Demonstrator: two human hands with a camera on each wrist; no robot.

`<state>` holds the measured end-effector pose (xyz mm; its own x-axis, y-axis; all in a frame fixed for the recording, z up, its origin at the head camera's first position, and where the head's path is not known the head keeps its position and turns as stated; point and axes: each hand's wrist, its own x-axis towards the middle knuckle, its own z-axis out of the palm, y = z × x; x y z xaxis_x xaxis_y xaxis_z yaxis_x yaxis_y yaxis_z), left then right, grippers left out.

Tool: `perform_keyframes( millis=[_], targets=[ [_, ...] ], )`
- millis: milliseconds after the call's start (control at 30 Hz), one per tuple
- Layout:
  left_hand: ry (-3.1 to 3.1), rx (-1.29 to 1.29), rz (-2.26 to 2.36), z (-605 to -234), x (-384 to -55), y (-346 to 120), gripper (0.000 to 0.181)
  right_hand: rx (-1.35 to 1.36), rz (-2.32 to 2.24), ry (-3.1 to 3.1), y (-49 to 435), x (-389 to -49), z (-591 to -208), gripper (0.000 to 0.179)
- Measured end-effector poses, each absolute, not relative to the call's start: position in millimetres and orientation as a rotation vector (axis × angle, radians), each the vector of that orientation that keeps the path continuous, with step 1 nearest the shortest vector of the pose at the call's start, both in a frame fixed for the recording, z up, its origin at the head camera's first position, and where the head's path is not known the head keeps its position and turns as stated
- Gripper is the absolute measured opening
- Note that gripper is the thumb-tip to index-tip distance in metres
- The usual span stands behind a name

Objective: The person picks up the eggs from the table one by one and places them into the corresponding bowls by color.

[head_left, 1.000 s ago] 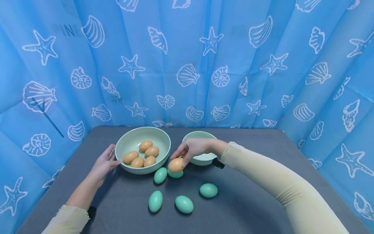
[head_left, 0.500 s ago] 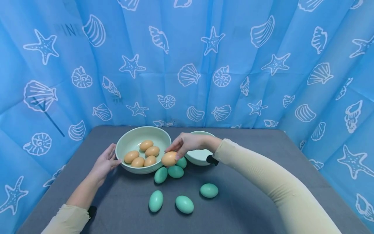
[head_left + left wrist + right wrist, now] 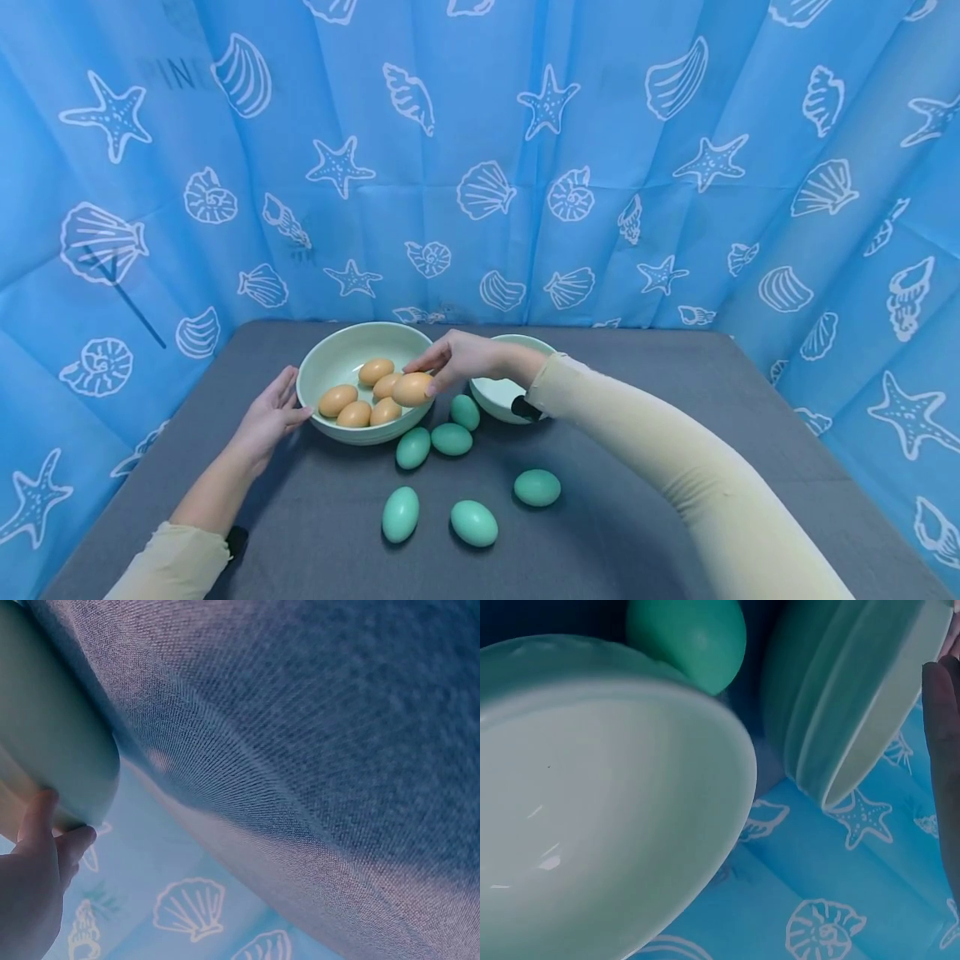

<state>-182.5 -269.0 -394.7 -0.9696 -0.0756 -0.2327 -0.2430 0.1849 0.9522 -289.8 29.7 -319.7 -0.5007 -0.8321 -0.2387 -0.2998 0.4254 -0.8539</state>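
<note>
A large pale green bowl (image 3: 408, 340) stands at the left of the table with several brown eggs (image 3: 338, 400) in it. My left hand (image 3: 264, 419) rests against its left side, thumb and fingers spread along the outer wall; the left wrist view has the fingertips (image 3: 43, 801) touching that wall. Over the bowl's right rim, my right hand (image 3: 468, 360) pinches another brown egg (image 3: 413, 389) between thumb and fingers. The right wrist view catches only part of that hand at its right edge; the held egg is hidden there.
A smaller pale green bowl (image 3: 497, 398) stands to the right, partly covered by the right forearm; its visible inside holds nothing. Several green eggs (image 3: 452, 439) lie on the grey table (image 3: 315, 517) in front of and between the bowls. A blue seashell curtain (image 3: 480, 250) hangs behind.
My right hand has carried the brown egg leftward and away from me, from above the green eggs to over the large bowl's right rim. The left hand stays where it was.
</note>
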Motion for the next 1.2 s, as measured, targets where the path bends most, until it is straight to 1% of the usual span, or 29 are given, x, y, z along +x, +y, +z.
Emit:
perform_keyframes(
  millis=[767, 1200],
  targets=[
    [2.29, -0.31, 1.906, -392, -182, -270, 0.086, -0.935, -0.911, 2.049, -20, -289, -342, 0.046],
    [2.302, -0.29, 1.915, -394, -181, -269, 0.086, -0.927, -0.765, 2.053, -36, -291, -351, 0.042]
  ],
)
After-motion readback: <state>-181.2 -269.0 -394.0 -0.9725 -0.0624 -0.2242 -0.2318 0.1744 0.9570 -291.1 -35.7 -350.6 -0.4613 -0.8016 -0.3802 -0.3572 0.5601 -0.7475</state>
